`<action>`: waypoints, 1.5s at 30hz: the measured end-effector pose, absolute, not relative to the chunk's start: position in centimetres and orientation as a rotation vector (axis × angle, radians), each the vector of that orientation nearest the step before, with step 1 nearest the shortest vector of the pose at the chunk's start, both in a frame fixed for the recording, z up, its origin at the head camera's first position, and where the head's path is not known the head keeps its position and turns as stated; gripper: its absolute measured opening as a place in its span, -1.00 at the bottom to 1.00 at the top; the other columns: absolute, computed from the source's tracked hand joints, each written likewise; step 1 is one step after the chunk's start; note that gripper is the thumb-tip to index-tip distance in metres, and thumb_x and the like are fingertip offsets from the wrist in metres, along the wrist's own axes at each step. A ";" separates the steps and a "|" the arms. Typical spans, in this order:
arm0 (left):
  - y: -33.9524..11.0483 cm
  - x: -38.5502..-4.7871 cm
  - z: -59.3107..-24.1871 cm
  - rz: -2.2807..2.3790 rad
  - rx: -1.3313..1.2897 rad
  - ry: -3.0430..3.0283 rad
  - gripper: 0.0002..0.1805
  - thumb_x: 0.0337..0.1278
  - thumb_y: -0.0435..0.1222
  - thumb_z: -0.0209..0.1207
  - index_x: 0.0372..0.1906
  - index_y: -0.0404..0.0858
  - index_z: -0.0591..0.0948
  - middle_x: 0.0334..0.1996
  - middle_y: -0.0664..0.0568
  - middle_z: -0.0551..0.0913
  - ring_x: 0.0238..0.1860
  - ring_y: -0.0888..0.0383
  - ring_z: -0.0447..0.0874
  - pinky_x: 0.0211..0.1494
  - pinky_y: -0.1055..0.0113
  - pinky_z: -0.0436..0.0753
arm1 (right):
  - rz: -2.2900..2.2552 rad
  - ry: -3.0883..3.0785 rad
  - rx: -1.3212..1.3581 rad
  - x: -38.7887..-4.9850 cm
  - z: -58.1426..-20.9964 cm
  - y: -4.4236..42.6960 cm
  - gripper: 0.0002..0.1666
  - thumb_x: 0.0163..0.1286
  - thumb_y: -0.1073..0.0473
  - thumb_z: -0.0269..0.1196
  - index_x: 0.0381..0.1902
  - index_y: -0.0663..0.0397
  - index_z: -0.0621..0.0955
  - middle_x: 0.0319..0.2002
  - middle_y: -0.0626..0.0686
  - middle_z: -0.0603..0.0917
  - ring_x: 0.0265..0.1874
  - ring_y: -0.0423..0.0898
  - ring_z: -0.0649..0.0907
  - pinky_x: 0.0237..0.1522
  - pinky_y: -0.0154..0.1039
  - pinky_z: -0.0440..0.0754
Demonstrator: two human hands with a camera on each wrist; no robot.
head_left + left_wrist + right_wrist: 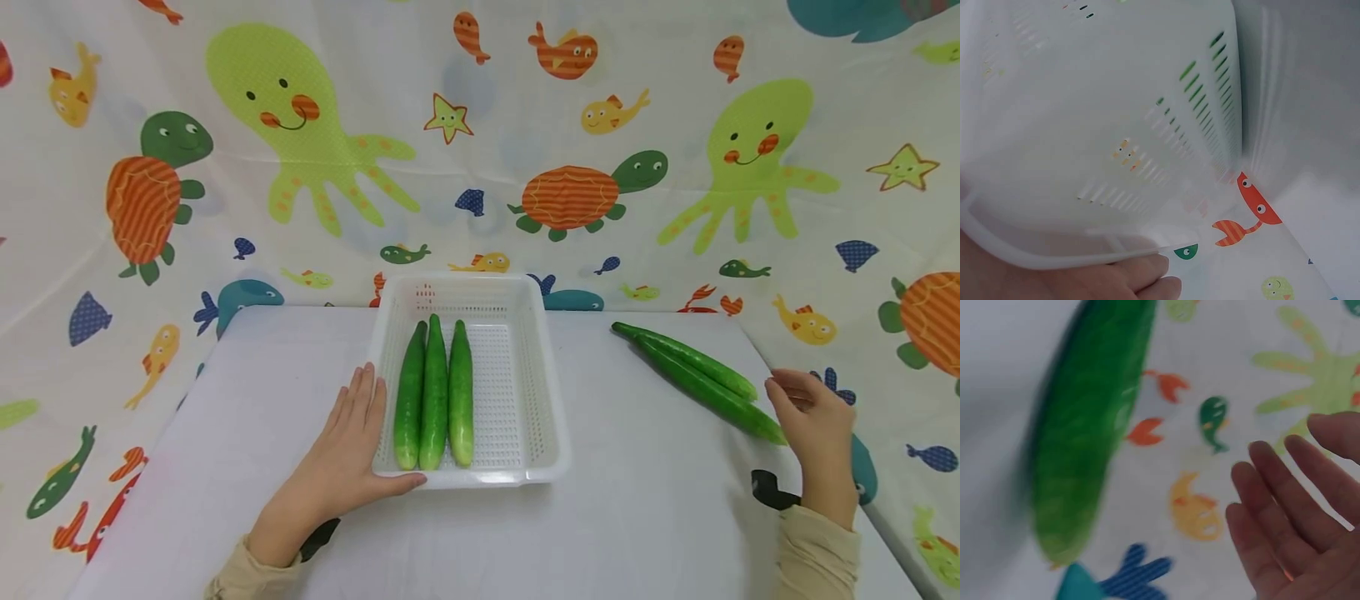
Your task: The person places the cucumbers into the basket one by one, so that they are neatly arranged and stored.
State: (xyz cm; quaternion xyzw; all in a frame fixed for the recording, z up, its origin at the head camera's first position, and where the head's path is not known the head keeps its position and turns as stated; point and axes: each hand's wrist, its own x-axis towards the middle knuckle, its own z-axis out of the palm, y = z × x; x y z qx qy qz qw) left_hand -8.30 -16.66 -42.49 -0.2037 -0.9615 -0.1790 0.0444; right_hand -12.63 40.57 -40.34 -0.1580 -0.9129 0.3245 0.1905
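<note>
A white plastic basket (498,392) stands on the table, with three green cucumbers (434,400) lying side by side in its left half. Against the basket's left front corner rests my left hand (337,467), fingers straight along the side and thumb at the front rim. In the left wrist view, its fingers (1141,272) lie by the basket's rim. Two more cucumbers (697,383) lie together on the table to the right. My right hand (821,425) is just beside their near ends, holding nothing. The right wrist view shows its fingers loosely bent, apart from a cucumber (1088,437).
A white cloth covers the table (645,517). Behind it and at both sides hangs a curtain (465,100) printed with sea animals. Dark straps (772,490) sit at both wrists.
</note>
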 end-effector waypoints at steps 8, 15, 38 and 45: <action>-16.8 -8.4 -42.6 -0.543 -0.617 -2.957 0.46 -0.15 0.49 0.19 0.53 -0.51 -0.10 0.56 -0.32 -0.34 0.56 -0.20 -0.43 0.55 0.07 -0.34 | 0.950 -2.925 -0.488 -12.7 -43.7 44.4 -0.09 0.41 -0.26 0.18 0.35 0.42 0.35 0.26 0.53 0.36 0.22 0.47 0.33 0.08 0.41 0.37; -16.8 -8.5 -42.7 -0.536 -0.626 -2.951 0.47 -0.16 0.50 0.18 0.53 -0.51 -0.12 0.56 -0.32 -0.33 0.56 -0.19 -0.43 0.55 0.09 -0.35 | 0.982 -3.106 -0.416 -12.5 -45.6 46.0 -0.01 0.36 -0.30 0.22 0.37 0.40 0.30 0.26 0.55 0.32 0.18 0.48 0.33 0.02 0.46 0.38; -16.8 -8.5 -42.6 -0.529 -0.613 -2.959 0.47 -0.16 0.50 0.18 0.53 -0.51 -0.11 0.56 -0.31 -0.34 0.56 -0.18 -0.45 0.56 0.05 -0.31 | 0.886 -2.985 -0.315 -12.0 -44.2 44.7 -0.19 0.28 -0.15 0.39 0.22 0.41 0.53 0.07 0.47 0.56 -0.12 0.10 0.49 -0.32 -0.18 0.39; -16.7 -8.4 -42.6 -0.537 -0.621 -2.951 0.46 -0.16 0.50 0.19 0.53 -0.51 -0.10 0.56 -0.31 -0.34 0.56 -0.20 -0.43 0.55 0.06 -0.32 | 0.963 -2.944 -0.328 -12.2 -42.9 43.6 -0.16 0.28 -0.16 0.38 0.26 0.39 0.51 0.16 0.50 0.50 -0.11 0.06 0.47 -0.33 -0.24 0.43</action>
